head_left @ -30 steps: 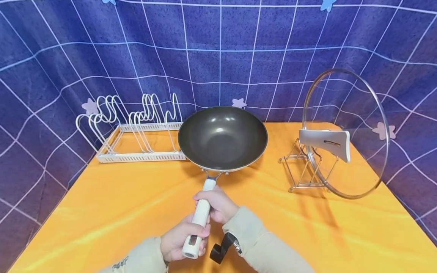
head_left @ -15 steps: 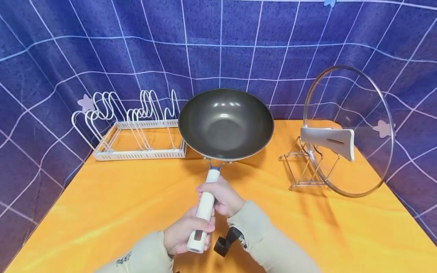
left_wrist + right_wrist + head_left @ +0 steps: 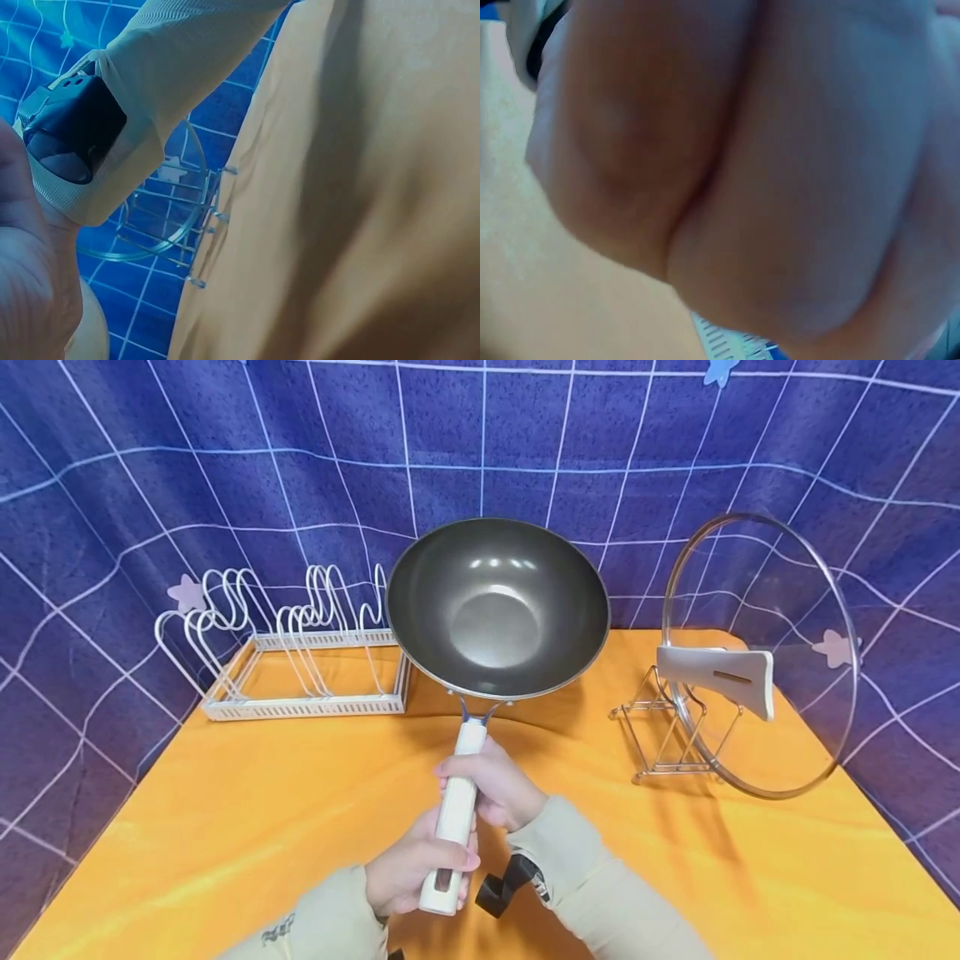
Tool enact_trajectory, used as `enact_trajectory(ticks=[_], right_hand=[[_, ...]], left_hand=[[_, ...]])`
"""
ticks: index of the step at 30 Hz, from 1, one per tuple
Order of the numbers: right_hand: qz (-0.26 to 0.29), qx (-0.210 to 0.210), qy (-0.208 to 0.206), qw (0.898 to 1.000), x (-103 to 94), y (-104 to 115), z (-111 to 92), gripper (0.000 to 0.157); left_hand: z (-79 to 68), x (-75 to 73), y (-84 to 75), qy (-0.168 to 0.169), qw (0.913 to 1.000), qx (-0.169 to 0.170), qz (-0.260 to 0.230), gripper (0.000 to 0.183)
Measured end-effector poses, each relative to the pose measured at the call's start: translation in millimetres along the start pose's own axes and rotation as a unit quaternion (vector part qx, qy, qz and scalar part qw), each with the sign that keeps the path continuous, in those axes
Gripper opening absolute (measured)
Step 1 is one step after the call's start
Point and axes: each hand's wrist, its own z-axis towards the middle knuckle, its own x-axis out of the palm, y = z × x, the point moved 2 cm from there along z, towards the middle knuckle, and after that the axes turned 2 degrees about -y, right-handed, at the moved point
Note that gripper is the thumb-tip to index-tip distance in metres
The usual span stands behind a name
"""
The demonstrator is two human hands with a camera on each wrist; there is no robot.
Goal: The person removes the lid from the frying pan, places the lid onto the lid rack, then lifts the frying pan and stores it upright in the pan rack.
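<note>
A dark wok (image 3: 495,610) with a long white handle (image 3: 454,818) is held up over the orange tabletop, its inside tipped toward the head camera. My left hand (image 3: 420,864) grips the lower end of the handle, thumb across the top. Higher up, nearer the pan, my right hand (image 3: 495,785) wraps round the same handle. In the right wrist view the curled fingers (image 3: 795,172) fill most of the picture and hide the handle. Only part of a hand shows at the left edge of the left wrist view.
At the left stands a white wire rack (image 3: 300,702), close to the wok's rim. On the right a glass lid (image 3: 780,789) with a white grip (image 3: 716,675) leans upright in a small metal stand (image 3: 675,768). A blue grid-patterned curtain (image 3: 300,435) hangs behind.
The wok has risen and tipped further toward the head camera, showing more of its inside. Both hands have kept their grip on the handle and shifted slightly right.
</note>
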Motion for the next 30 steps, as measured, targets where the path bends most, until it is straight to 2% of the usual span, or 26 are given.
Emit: enact_trajectory(ticks=[6,11,14,19,23,30], right_hand=[[0.000,0.009,0.018,1.000,-3.7,0,1,0.038],[-0.010,0.040,0.032,0.999,-10.2,-5,1,0.029],[-0.013,0.049,0.029,0.998,-11.7,-4,3,0.031],[-0.024,0.049,0.008,0.999,-11.7,2,4,0.036],[-0.047,0.055,0.004,0.997,-10.5,4,4,0.036],[-0.123,0.022,0.005,0.992,-16.9,4,8,0.031]], left_hand=[[2.7,1.7,3.3,-0.041,0.9988,-0.003,0.028,0.035],[4.4,4.5,11.0,-0.082,0.9931,0.003,0.083,0.057],[5.4,4.1,12.7,-0.101,0.9891,0.012,0.107,0.067],[10.8,8.9,11.8,-0.120,0.9851,0.027,0.120,0.068],[12.1,12.6,9.4,-0.147,0.9776,0.033,0.146,0.068],[13.1,4.6,9.7,-0.160,0.9716,0.020,0.173,0.063]])
